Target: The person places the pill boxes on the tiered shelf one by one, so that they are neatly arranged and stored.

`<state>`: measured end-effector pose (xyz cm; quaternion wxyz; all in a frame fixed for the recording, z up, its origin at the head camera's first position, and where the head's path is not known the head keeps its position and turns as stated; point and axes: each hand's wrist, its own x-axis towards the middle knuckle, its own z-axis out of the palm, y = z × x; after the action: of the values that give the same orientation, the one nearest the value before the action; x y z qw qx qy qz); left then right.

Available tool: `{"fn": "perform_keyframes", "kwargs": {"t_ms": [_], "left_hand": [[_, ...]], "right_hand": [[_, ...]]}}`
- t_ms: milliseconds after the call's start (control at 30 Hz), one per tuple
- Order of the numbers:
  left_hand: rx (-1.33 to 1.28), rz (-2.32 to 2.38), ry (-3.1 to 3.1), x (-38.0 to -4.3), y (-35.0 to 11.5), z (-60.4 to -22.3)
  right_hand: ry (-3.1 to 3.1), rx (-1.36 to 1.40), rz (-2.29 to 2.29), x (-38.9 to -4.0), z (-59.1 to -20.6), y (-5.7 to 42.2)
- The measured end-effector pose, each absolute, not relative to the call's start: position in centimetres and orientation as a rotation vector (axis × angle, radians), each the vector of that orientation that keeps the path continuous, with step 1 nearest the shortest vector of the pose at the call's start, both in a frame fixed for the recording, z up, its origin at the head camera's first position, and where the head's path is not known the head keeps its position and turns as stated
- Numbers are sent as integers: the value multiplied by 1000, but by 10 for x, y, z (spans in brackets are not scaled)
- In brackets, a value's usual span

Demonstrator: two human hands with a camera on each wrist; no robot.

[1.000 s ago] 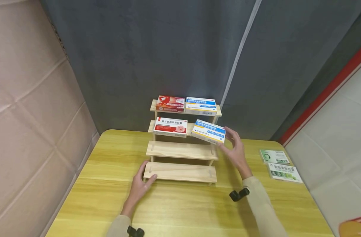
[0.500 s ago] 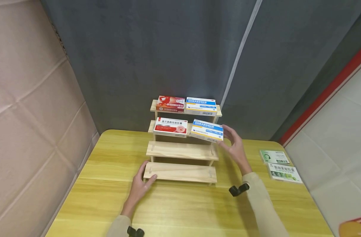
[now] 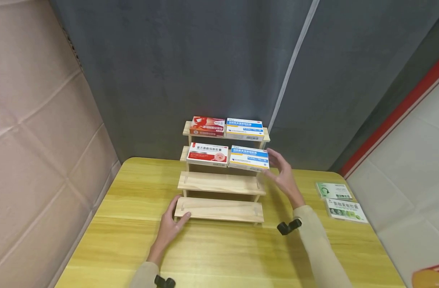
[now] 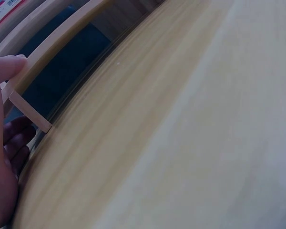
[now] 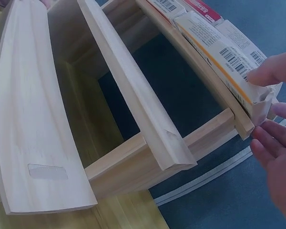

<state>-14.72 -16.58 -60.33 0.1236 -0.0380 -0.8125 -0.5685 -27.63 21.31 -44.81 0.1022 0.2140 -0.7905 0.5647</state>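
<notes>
A wooden four-step rack (image 3: 221, 183) stands on the table. My left hand (image 3: 169, 226) grips the left end of its lowest step, thumb on top; in the left wrist view the other fingers (image 4: 20, 136) curl beside a rack leg. My right hand (image 3: 285, 182) holds the right end of a blue-and-white medicine box (image 3: 249, 158) on the second step from the top. In the right wrist view the thumb (image 5: 271, 71) presses the box's barcoded side, with fingers at its end. Left of it lies a red-and-white medicine box (image 3: 207, 154).
On the top step sit a red medicine box (image 3: 207, 126) and another blue-and-white box (image 3: 244, 129). Two green-and-white boxes (image 3: 346, 210) lie at the table's right. A dark curtain (image 3: 176, 60) hangs behind the rack, and a pale quilted wall (image 3: 36, 140) stands on the left.
My right hand has moved left with the blue-and-white box, which has straightened from a slant and come up beside the red-and-white box. My left hand has stayed in place.
</notes>
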Motion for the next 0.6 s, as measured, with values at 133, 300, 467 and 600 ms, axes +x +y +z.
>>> {"fn": "perform_keyframes", "kwargs": {"t_ms": [133, 300, 467, 600], "left_hand": [[-104, -1672, -2362, -147, -166, -603], [-111, -1677, -2357, -147, -165, -604], [-108, -1675, -2360, -147, -166, -605], [-108, -1671, -2360, -147, -166, -605]], "right_hand": [[-2345, 637, 1652, -278, -448, 212], [-2356, 635, 1629, -280, -450, 209], [-2383, 600, 1624, -277, -443, 204], [-2403, 584, 1637, -268, -427, 196]]}}
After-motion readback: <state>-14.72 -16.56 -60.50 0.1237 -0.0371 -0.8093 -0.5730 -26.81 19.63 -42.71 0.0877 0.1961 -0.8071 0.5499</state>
